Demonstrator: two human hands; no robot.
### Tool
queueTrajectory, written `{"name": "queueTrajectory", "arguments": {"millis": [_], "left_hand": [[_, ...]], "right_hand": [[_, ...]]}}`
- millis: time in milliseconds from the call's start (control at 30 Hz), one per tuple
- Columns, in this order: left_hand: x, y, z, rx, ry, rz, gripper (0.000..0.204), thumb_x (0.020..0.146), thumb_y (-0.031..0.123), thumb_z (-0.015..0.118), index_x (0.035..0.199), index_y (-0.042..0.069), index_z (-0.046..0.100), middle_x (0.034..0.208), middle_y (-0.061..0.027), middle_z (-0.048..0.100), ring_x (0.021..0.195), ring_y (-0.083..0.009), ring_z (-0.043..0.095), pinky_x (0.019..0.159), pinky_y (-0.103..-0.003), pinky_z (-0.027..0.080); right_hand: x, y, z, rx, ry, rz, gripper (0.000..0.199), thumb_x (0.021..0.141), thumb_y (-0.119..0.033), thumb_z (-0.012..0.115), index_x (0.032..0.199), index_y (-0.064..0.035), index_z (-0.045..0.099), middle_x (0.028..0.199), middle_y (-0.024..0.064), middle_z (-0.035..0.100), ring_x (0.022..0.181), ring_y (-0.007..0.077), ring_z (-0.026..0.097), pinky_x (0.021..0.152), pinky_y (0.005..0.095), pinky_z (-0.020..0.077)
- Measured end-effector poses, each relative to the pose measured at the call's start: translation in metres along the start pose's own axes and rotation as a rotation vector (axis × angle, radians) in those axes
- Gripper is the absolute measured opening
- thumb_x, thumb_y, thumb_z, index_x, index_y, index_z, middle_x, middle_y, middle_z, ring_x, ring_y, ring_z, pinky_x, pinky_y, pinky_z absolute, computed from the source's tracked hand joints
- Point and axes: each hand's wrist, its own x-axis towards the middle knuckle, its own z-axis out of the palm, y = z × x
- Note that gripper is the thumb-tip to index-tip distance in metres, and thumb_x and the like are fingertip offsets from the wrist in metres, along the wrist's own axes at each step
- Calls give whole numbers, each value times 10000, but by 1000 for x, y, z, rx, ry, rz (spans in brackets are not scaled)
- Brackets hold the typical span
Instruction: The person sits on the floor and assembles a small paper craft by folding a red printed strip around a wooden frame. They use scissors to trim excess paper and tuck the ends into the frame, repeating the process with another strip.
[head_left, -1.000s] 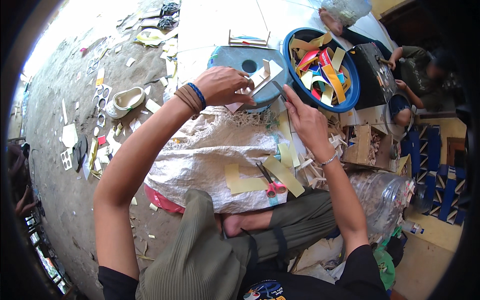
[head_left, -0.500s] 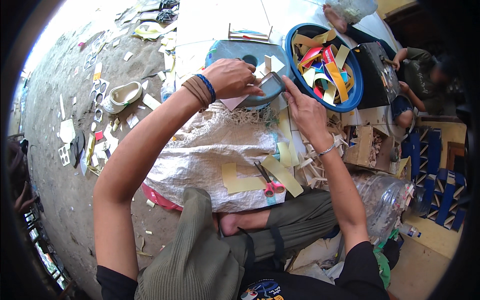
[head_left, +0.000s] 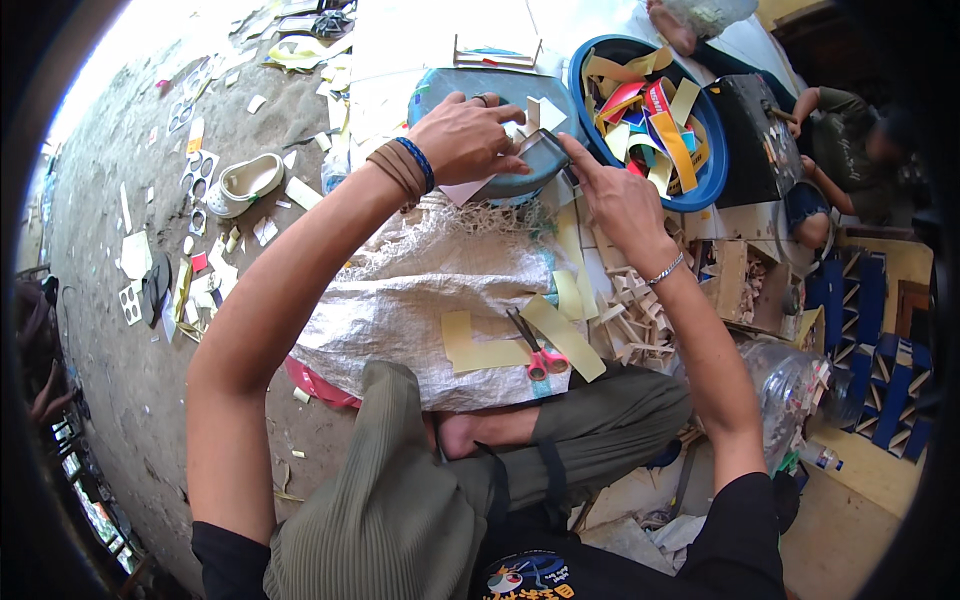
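My left hand (head_left: 468,138) is over a blue-grey round block (head_left: 440,92), fingers apart, with its fingertips beside small cream card pieces (head_left: 546,114). My right hand (head_left: 622,203) grips a small dark-edged rectangular piece (head_left: 545,143) at the block's near right edge. Its index finger lies straight along that piece, and the other fingers are curled, partly hidden. A pale card (head_left: 466,190) sticks out under my left hand. On the white woven sack (head_left: 390,300) nearer me, pink-handled scissors (head_left: 547,362) lie among cream card strips (head_left: 485,352).
A blue tub (head_left: 722,150) of colourful card offcuts stands right of the block. Small wooden pieces (head_left: 635,318) are heaped below it, beside a cardboard box (head_left: 742,285). Another person (head_left: 845,150) sits at far right near a black box (head_left: 752,140). A clog (head_left: 245,185) and scraps litter the left ground.
My left hand's fingers have lifted and spread away from the dark-edged piece. My right hand has shifted slightly, its index finger still along the piece. The view has moved a little.
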Motion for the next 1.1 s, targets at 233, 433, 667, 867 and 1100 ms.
{"name": "queueTrajectory", "arguments": {"millis": [233, 433, 667, 867, 1100], "left_hand": [[5, 7, -6, 45, -125, -98, 487, 986, 647, 526, 1091, 275, 824, 1249, 72, 741, 1093, -178, 608, 872, -355, 415], [13, 2, 5, 127, -166, -149, 459, 918, 626, 618, 1006, 205, 780, 887, -48, 738, 986, -242, 683, 812, -451, 470], [15, 1, 18, -206, 12, -192, 287, 924, 386, 711, 923, 114, 805, 919, -113, 746, 858, -325, 715, 793, -460, 570], [30, 3, 43, -266, 217, -214, 158, 835, 141, 693, 975, 82, 735, 988, -170, 691, 960, -383, 689, 839, -473, 548], [30, 9, 48, -261, 302, -249, 282, 822, 94, 696, 1101, 65, 669, 1039, -172, 676, 1021, -386, 665, 873, -469, 533]], "right_hand": [[2, 3, 1, 16, -1, 9, 513, 1051, -352, 541, 1546, -404, 416, 633, 152, 642, 573, 356, 660, 507, 475, 506], [-6, 4, 0, 88, 18, -6, 485, 1052, -321, 535, 1528, -362, 447, 665, 181, 640, 602, 382, 648, 511, 510, 477], [-37, -3, 8, 107, 167, 84, 551, 1044, -341, 545, 1574, -338, 393, 723, 151, 668, 630, 398, 665, 549, 519, 516], [-141, -47, 83, 324, 39, 391, 461, 1049, -365, 506, 1413, -89, 446, 854, 230, 691, 726, 456, 672, 653, 584, 523], [-184, -53, 92, 338, 67, 414, 374, 1023, -399, 567, 1214, -85, 635, 1037, 156, 696, 955, 407, 666, 886, 555, 461]]}}
